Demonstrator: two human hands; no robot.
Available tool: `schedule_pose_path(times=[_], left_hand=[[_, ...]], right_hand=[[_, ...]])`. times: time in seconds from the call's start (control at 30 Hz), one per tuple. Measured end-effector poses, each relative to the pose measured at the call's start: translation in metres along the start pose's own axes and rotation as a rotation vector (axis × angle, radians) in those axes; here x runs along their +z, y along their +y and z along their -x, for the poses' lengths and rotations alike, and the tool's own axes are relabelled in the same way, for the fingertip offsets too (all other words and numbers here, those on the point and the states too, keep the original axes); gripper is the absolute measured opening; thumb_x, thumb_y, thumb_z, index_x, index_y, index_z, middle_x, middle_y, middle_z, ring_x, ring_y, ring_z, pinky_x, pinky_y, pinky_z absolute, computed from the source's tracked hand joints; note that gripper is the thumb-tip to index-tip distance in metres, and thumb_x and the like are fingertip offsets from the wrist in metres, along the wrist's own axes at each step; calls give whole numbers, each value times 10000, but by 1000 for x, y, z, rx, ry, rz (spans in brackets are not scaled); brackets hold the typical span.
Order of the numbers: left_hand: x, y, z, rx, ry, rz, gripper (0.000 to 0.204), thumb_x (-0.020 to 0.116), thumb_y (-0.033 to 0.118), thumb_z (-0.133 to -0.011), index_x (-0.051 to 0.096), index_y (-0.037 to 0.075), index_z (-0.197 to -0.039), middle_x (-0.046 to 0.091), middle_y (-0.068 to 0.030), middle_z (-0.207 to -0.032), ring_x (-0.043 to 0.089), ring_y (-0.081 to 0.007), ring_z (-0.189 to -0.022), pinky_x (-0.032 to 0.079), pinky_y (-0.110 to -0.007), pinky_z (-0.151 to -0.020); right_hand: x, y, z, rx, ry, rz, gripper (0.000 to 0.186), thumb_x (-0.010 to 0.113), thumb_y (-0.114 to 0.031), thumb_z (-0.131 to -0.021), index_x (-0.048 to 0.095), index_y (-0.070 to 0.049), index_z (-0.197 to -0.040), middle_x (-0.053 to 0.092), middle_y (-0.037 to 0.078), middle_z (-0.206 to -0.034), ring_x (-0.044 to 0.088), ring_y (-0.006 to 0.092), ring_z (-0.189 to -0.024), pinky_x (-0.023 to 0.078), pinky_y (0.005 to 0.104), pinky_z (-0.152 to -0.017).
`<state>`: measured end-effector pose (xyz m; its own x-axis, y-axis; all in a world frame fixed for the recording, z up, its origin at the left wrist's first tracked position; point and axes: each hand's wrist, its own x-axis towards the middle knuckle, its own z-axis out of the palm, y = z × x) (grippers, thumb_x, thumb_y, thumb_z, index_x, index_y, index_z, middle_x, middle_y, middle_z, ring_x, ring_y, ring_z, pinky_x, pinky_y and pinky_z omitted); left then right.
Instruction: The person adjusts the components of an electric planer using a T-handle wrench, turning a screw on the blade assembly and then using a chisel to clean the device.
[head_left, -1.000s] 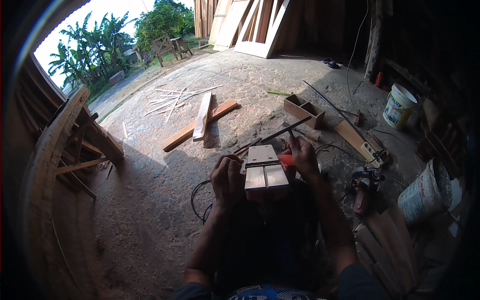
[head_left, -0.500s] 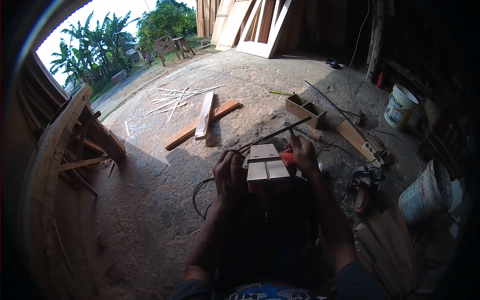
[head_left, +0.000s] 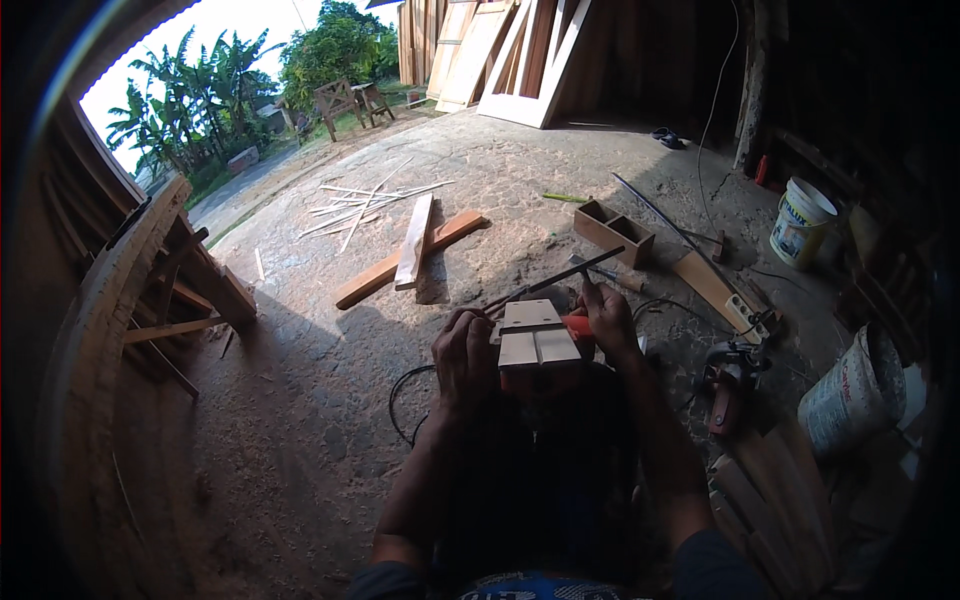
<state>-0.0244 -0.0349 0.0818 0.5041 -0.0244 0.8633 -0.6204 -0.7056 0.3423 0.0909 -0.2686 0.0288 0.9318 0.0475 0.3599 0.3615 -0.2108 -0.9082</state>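
An electric hand planer (head_left: 538,346) with a red body sits upside down in front of me, its pale grooved sole facing up. My left hand (head_left: 465,355) has its fingers curled against the planer's left side. Closed beside the right side, my right hand (head_left: 608,318) pinches a thin dark stem. That stem seems to join a long dark metal bar (head_left: 570,272), like a T-shaped tool, slanting just beyond the planer. Whether the bar's lower left end touches my left hand, I cannot tell.
Two crossed boards (head_left: 412,245) and thin strips (head_left: 370,203) lie ahead. A divided wooden box (head_left: 613,235), a power tool (head_left: 733,385), a socket block (head_left: 745,315) and two buckets (head_left: 803,222) stand right. Cables trail on the floor; a timber frame (head_left: 150,290) rises left.
The whole view has shifted slightly, so the scene sits a little lower. Both hands keep their places at the planer, with no clear change of grip.
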Motion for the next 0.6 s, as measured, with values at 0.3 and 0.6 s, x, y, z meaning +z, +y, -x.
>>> schedule_pose_path(times=[0.3, 0.6], left_hand=[[2, -10, 4, -54, -10, 55, 261, 444, 131, -976, 591, -24, -826, 626, -195, -842, 635, -387, -802, 506, -455, -709], [3, -7, 4, -81, 1, 89, 267, 447, 132, -981, 589, -23, -818, 615, -187, -824, 634, -369, -795, 505, -454, -700]], right_hand=[[1, -9, 2, 16, -19, -29, 454, 521, -385, -1081, 601, 3, -859, 662, 85, -732, 710, 173, -702, 516, 319, -652], [1, 5, -2, 30, 0, -45, 432, 520, -354, -1079, 633, 26, -908, 674, 119, -737, 733, 218, -688, 530, 349, -639]])
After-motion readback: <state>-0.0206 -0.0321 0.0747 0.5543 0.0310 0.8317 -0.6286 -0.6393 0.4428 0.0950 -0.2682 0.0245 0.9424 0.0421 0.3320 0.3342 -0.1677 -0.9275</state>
